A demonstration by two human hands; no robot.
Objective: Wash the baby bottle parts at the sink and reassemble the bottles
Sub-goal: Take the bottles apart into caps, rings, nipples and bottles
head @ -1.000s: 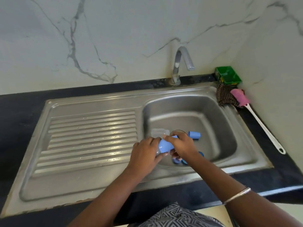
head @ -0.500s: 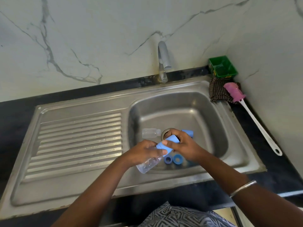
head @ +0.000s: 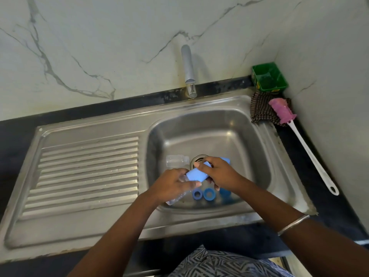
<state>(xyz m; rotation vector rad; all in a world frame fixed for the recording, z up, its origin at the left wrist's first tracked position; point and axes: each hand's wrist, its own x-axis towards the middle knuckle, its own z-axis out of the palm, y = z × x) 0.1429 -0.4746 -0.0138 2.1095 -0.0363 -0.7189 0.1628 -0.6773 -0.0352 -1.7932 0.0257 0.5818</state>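
Over the steel sink basin (head: 249, 140), my left hand (head: 171, 184) grips a clear baby bottle (head: 176, 197) whose base sticks out below my palm. My right hand (head: 218, 173) grips the light blue cap (head: 196, 174) on that bottle's top. A second clear bottle (head: 176, 161) lies on the basin floor beside the drain (head: 198, 159). Two blue rings (head: 203, 194) lie on the basin floor under my hands. Another blue part (head: 225, 193) sits under my right wrist, partly hidden, and one more blue piece (head: 226, 160) shows behind my right hand.
The tap (head: 187, 66) stands at the back, with no water running. A ribbed drainboard (head: 85, 174) lies to the left. At the back right corner are a green box (head: 268, 76), a dark checked cloth (head: 261, 108) and a pink bottle brush (head: 283, 110) with a long white handle.
The view has shifted, so the sink sits further left in frame. My hands drew apart a little, and the clear bottle's base now shows below my left palm.
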